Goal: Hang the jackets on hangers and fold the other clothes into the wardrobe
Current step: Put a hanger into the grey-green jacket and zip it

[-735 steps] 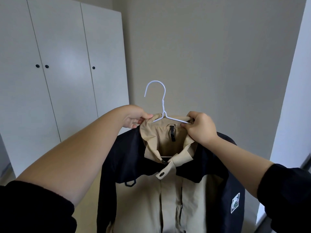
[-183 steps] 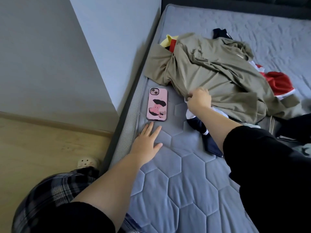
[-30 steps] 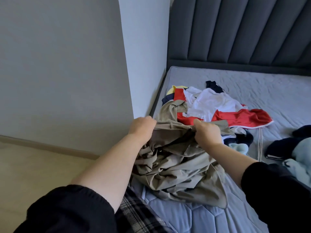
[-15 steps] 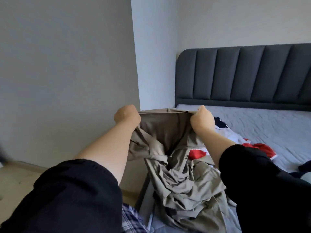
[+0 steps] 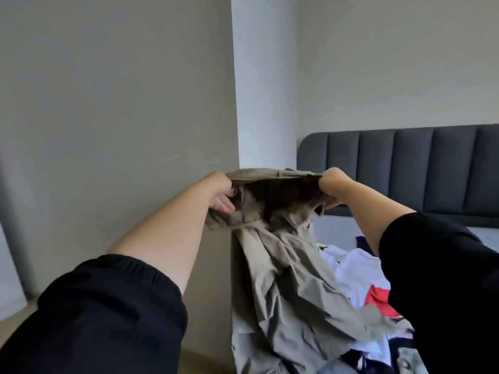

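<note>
- We see our left hand [image 5: 221, 194] and right hand [image 5: 330, 188] each clenched on an end of the khaki garment [image 5: 283, 255]'s top band, stretching it taut in the air.
- The rest of it hangs crumpled to the bed [image 5: 334, 228], beside the pile of white and red clothes [image 5: 359, 276] near the bed's left edge.
- We can read no label or writing on it.

Matt, creased khaki cloth garment [image 5: 291, 279]
</note>
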